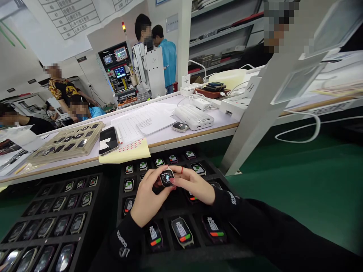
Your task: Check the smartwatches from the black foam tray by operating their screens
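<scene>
A smartwatch without a strap, its round dial lit on a dark screen, is held between my two hands. My left hand grips its left side with thumb and fingers. With its fingers along the top edge, my right hand holds the other side, the thumb resting on or just over the screen. Below them lies a black foam tray with several watches in its compartments. One lit watch in the near row shows a red and green bar; another watch sits left of my left hand.
A second black tray of watches stands at the left. Beyond the trays runs a white bench with a phone, a beige watch tray, papers and a white power bank. A slanted metal post rises at right. People stand behind.
</scene>
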The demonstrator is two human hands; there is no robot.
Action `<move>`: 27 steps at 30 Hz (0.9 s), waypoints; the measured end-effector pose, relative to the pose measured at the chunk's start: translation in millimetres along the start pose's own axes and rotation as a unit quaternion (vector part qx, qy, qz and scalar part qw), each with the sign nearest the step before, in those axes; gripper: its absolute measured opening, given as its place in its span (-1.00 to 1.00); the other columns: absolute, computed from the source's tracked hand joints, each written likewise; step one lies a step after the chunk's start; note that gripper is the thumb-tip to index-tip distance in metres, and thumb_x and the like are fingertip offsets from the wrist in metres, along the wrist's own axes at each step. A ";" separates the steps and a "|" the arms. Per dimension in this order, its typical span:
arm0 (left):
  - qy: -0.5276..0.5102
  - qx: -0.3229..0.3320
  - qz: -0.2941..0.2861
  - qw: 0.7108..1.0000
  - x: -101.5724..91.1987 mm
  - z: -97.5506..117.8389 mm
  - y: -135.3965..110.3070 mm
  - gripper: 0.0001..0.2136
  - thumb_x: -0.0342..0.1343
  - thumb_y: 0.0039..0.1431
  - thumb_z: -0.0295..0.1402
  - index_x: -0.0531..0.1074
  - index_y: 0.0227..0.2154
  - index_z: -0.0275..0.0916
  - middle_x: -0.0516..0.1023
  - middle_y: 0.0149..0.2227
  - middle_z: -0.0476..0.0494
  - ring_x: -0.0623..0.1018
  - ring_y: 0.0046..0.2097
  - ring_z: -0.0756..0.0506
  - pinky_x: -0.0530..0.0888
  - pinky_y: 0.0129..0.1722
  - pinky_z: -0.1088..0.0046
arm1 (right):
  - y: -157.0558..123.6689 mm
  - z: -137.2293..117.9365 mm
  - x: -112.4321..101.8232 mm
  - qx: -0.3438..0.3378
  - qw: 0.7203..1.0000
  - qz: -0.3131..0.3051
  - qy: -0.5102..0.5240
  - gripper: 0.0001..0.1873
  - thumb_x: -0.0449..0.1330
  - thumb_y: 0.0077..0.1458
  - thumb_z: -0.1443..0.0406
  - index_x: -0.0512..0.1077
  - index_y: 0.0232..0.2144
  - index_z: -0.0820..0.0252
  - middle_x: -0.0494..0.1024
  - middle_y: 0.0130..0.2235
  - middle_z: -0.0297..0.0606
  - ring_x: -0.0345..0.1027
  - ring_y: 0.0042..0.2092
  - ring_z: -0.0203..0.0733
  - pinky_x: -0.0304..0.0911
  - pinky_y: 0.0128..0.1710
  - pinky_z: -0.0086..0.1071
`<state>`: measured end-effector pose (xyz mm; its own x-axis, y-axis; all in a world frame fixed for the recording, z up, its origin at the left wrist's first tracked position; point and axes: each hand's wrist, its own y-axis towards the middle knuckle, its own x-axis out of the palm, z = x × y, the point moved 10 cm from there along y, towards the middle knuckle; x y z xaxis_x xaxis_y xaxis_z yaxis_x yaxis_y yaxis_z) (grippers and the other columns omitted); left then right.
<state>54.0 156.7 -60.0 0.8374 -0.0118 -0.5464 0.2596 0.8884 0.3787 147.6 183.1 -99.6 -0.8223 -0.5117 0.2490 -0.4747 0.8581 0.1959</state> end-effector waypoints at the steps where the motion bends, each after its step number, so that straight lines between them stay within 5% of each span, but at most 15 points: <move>1: 0.000 0.000 -0.001 1.000 -0.1 0.0 0.0 -0.52 0.22 0.09 -0.45 0.34 0.08 0.00 0.45 -0.08 -0.09 0.47 -0.18 -0.07 0.48 -0.14 0.35 | -0.1 -0.4 0.7 0.000 1.000 -0.002 0.002 -0.51 0.32 0.03 0.13 0.43 -0.03 0.25 0.58 -0.28 -0.17 0.43 -0.27 -0.11 0.29 -0.33 -0.33; 27: 0.013 0.008 -0.007 1.000 -0.2 2.2 -0.2 -0.54 0.20 0.12 -0.43 0.33 0.09 0.02 0.44 -0.08 -0.09 0.47 -0.15 -0.08 0.47 -0.11 0.35 | -0.8 2.5 2.2 0.010 1.000 -0.006 0.003 -0.41 0.34 0.04 0.04 0.40 0.02 0.24 0.59 -0.25 -0.13 0.46 -0.21 -0.05 0.35 -0.29 -0.28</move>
<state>54.8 155.5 -58.3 0.8207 -0.0114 -0.5713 0.2792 0.8804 0.3834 145.4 181.4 -101.6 -0.8146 -0.5221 0.2527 -0.4907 0.8526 0.1798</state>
